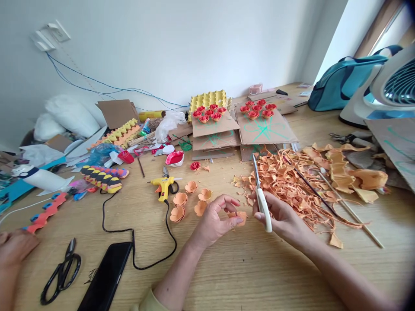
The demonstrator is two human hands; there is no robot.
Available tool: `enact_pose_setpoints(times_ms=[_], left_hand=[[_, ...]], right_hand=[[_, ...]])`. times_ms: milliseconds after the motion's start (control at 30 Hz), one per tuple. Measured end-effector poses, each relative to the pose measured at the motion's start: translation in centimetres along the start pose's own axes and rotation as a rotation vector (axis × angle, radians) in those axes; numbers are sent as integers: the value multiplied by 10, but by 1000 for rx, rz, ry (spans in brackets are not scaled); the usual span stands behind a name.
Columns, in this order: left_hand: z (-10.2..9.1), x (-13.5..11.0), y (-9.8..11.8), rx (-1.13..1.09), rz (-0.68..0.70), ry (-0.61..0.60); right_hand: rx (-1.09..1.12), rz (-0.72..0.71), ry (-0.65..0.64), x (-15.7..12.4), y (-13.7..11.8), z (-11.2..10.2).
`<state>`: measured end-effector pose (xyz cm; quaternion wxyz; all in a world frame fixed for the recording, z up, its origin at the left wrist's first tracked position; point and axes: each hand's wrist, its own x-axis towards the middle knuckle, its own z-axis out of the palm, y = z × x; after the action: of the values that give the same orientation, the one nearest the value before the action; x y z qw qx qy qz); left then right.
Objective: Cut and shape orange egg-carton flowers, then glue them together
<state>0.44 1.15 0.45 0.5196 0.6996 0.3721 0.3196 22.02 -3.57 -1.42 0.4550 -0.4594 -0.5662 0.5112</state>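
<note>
My left hand [212, 222] pinches a small orange egg-carton cup [240, 217] between thumb and fingers, low over the table. In my right hand [287, 218] is a pair of white-handled scissors [263, 207], its blades pointing up and away from me; the fingers inside the handles are partly hidden. The scissors and the cup are apart, a short gap between them. Left of my left hand, several orange petal-edged cups [180, 199] sit on the table. A heap of orange carton scraps [279, 181] lies just beyond my right hand.
A yellow glue gun [165, 188], black scissors [63, 272] and a phone [106, 276] lie to the left. Another person's hand [17, 248] rests at the left edge. Red paper flowers [210, 113] stand on cardboard [264, 129] at the back. A fan [385, 90] stands right.
</note>
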Motion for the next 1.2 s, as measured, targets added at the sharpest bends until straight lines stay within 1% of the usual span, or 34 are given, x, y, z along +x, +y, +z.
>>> enact_pose_setpoints(times_ms=[100, 200, 267, 333, 500, 533, 600, 700, 767, 900, 1000, 1100, 1200], left_hand=[[5, -1, 4, 29, -30, -44], [9, -2, 5, 57, -44, -69], [10, -2, 4, 36, -49, -85], [10, -2, 1, -15, -58, -100], [12, -1, -11, -209, -108, -119], [13, 0, -14, -231, -124, -125], [15, 1, -22, -288, -112, -129], [19, 3, -32, -403, -92, -139], [22, 2, -36, -445, -81, -126], [26, 1, -36, -509, -91, -57], [26, 3, -39, -557, -96, -22], [24, 6, -42, -619, -115, -16], [23, 5, -39, -694, -162, -25]], right_hand=[[-16, -27, 8, 0, 0, 2], [-4, -14, -12, -1, -2, 8], [-4, 5, -39, -1, -5, 11], [16, 26, -56, -1, -9, 15], [172, 58, -52, -2, -16, 22], [184, 60, -53, -2, -16, 24], [238, 54, -66, -1, -12, 28], [326, 32, -37, 2, -2, 32], [323, 10, 9, 3, 2, 34], [318, -12, 94, 5, 1, 34], [302, -15, 109, 5, -1, 33], [271, -28, 115, 4, -1, 32], [286, -63, 81, 3, 0, 33]])
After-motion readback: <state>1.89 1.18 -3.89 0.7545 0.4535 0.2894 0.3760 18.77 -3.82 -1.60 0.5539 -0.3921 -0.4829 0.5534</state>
